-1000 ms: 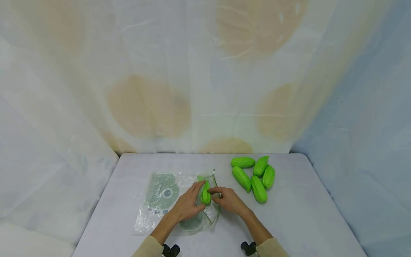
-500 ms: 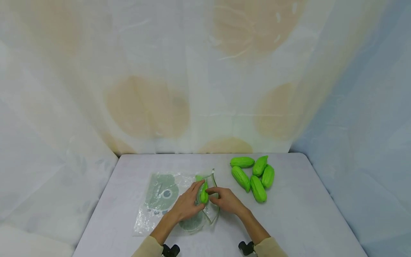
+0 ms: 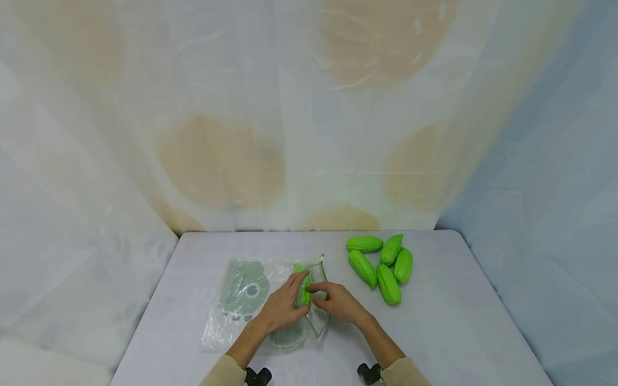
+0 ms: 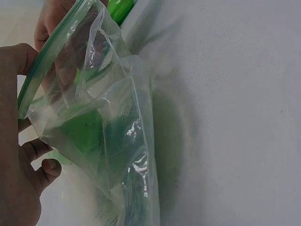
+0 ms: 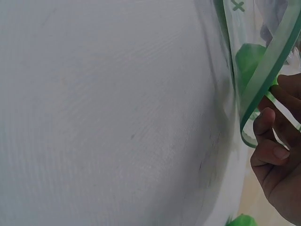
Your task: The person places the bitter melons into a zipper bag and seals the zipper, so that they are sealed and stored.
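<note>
My left hand (image 3: pixel 284 306) holds the rim of a clear zip bag (image 4: pixel 141 117) with a green zip strip, its thumb against the strip in the left wrist view. The bag's mouth gapes to the right. Inside the mouth, between both hands, is a bright green ridged gourd (image 3: pixel 306 296). My right hand (image 3: pixel 340 303) reaches into the mouth from the right, index fingertip against the gourd. In the right wrist view its fingers pass behind the green strip (image 5: pixel 268 80). More green shows through the film beyond my left fingertips; the plastic and my hand partly hide it.
Several green gourds (image 3: pixel 388 284) lie in a cluster at the back right of the white table (image 3: pixel 434 332). A clear plastic bag (image 3: pixel 243 289) with a pale green print lies flat at the left. White patterned sheets (image 3: pixel 309 134) hang at the back and sides.
The gourd has slid left, deeper into the bag, and less of it shows. My right hand has followed it slightly left. My left hand and the gourd cluster stay put.
</note>
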Motion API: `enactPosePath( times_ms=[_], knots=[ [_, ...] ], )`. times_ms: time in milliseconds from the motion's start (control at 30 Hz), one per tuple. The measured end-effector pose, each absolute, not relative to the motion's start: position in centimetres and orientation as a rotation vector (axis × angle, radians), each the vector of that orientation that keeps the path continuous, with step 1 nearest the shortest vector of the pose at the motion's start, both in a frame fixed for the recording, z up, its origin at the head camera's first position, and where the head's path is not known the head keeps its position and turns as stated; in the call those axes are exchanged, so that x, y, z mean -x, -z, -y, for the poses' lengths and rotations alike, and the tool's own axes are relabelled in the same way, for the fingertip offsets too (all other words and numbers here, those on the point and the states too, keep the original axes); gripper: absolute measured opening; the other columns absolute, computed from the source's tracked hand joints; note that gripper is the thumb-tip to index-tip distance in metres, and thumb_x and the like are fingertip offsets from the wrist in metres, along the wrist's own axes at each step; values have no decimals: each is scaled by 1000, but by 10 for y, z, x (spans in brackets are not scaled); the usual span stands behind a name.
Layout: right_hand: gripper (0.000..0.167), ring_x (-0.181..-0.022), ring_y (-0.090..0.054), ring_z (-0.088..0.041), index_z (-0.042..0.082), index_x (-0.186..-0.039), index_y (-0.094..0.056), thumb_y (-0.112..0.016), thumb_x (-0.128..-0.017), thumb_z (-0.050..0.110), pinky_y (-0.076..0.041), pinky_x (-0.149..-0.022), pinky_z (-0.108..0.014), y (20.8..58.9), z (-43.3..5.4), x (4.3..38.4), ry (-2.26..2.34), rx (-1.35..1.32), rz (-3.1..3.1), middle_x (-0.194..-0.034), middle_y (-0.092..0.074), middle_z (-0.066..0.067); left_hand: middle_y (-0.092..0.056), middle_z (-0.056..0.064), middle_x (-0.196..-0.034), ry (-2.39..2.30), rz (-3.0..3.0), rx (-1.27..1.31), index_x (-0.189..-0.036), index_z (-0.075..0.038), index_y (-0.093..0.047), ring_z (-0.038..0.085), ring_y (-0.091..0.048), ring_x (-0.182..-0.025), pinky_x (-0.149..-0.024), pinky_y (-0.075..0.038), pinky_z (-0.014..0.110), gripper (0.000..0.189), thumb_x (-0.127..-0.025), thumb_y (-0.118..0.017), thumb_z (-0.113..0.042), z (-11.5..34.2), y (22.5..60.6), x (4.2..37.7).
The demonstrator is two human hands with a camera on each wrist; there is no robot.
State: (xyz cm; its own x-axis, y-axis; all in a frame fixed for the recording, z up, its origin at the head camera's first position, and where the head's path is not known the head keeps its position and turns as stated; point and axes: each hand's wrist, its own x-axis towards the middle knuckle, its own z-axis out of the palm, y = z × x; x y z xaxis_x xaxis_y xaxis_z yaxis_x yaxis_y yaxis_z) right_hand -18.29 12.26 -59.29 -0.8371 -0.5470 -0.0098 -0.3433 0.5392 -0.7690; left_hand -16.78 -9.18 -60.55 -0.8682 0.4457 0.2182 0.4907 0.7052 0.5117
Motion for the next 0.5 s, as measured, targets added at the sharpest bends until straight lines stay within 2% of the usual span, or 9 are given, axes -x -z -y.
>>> enactPosePath(
  times_ms=[100,300,500],
  knots=[
    [37,-88,-62,-13,14,-134,-65,-62,-98,18,-52,-69,-25,594,-122,182,1173,754,-2531,-132,-65,-7,-38,-3,-155,882,2831,773,-158,-18,-30,16,-59,-106,-71,-52,32,81,-86,-64,-34,92,607,168],
    [36,-87,-64,-14,11,-133,-65,-62,-98,18,-52,-69,-27,592,-124,179,1196,768,-2537,-130,-66,-9,-38,-4,-156,877,2852,748,-159,-21,-29,16,-58,-113,-77,-53,35,82,-86,-62,-36,92,610,168],
    [35,-91,-64,-15,13,-133,-65,-62,-98,19,-52,-70,-27,591,-128,179,1205,752,-2569,-125,-68,-5,-40,-1,-154,890,2847,750,-158,-15,-31,17,-57,-118,-86,-53,38,82,-85,-63,-35,91,608,167]
  ],
)
